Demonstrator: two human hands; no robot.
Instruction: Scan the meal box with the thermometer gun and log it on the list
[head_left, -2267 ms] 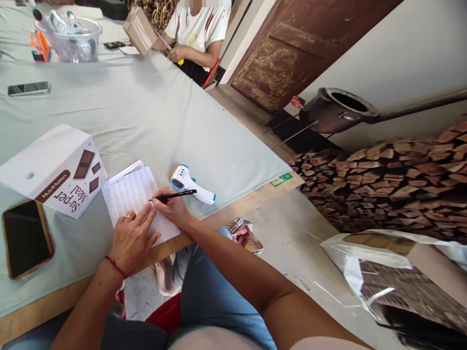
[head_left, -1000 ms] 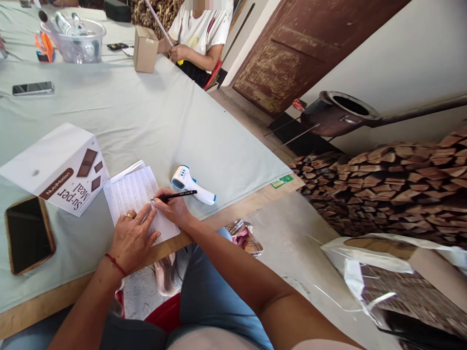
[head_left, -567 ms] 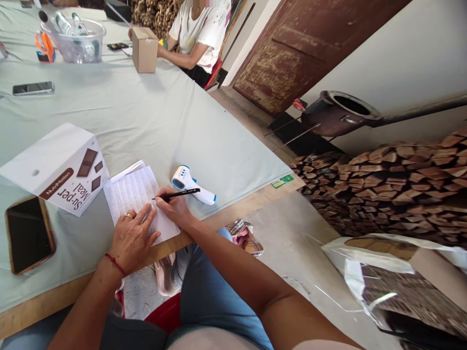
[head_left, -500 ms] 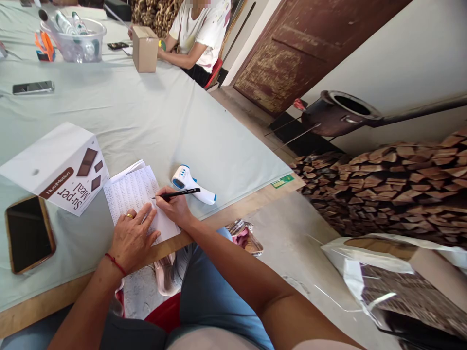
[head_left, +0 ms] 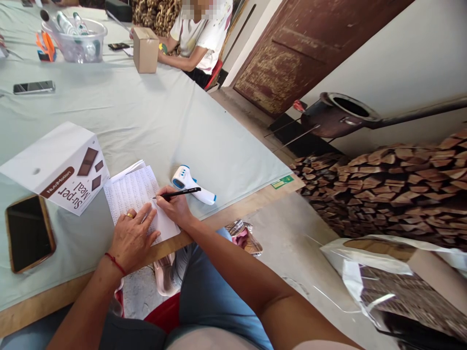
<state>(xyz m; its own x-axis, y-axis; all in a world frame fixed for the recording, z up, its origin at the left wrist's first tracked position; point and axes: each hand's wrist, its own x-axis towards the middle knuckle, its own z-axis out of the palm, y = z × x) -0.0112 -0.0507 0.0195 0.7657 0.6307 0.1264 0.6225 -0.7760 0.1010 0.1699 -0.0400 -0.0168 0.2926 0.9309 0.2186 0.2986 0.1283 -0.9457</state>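
Observation:
My right hand (head_left: pixel 175 205) is closed round a black pen (head_left: pixel 180 193), its tip at the paper. Beneath both hands lies a notepad (head_left: pixel 133 187) covered in rows of handwriting, with a blank lower part. My left hand (head_left: pixel 133 233) rests flat on the pad's lower left, fingers spread, a gold ring on one finger and a red cord at the wrist. Just beyond the pen lies a white and blue infrared thermometer (head_left: pixel 193 184). Left of the pad stands a white NutriMotion box (head_left: pixel 69 165), and a smartphone (head_left: pixel 29 234) in a brown-edged case lies nearer me.
Farther back on the cloth-covered table (head_left: pixel 153 116) are another phone (head_left: pixel 34 87), a clear tub (head_left: pixel 80 43) of bottles and a cardboard box (head_left: pixel 145 51). A person (head_left: pixel 200 39) sits behind that box. Stacked firewood (head_left: pixel 386 194) and a metal stove (head_left: pixel 339 114) stand to the right.
Almost nothing differs. The pen has shifted very slightly to the right on the page; my left hand has stayed in place.

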